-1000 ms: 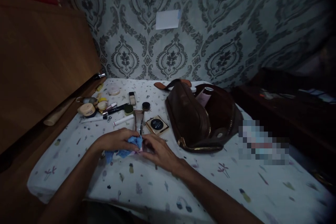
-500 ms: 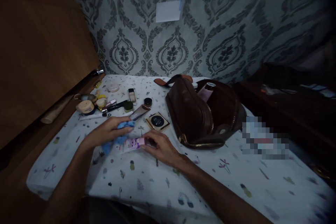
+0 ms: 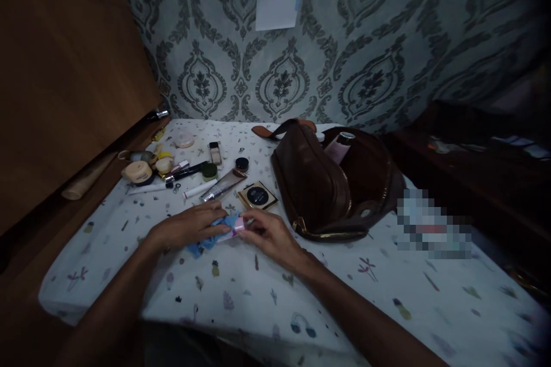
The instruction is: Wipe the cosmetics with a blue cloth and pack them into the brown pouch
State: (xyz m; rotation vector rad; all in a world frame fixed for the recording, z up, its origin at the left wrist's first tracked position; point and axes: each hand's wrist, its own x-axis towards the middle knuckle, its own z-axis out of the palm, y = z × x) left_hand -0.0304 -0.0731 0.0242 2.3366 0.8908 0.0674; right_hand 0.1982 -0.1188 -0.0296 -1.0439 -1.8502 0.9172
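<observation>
My left hand (image 3: 189, 225) is closed on a blue cloth (image 3: 202, 245) and presses it over a small white, pink and purple tube (image 3: 235, 231). The cloth hides most of the tube. My right hand (image 3: 270, 236) pinches the tube's pink end between thumb and fingers. Just beyond my hands lie a square gold compact (image 3: 258, 196) with a dark round centre, a clear and brown squeeze tube (image 3: 224, 184) and a slim white stick (image 3: 200, 189).
An open brown leather bag (image 3: 310, 183) with a pinkish bottle (image 3: 340, 148) inside stands right of centre. Several jars, among them a beige-lidded jar (image 3: 138, 173), lie at the left. A blurred-out item (image 3: 433, 226) is at the right. A wooden cabinet (image 3: 73, 69) borders the left side.
My left hand has moved right and slightly down with the cloth, which now covers much of the small tube. My right hand still grips the tube's end.
</observation>
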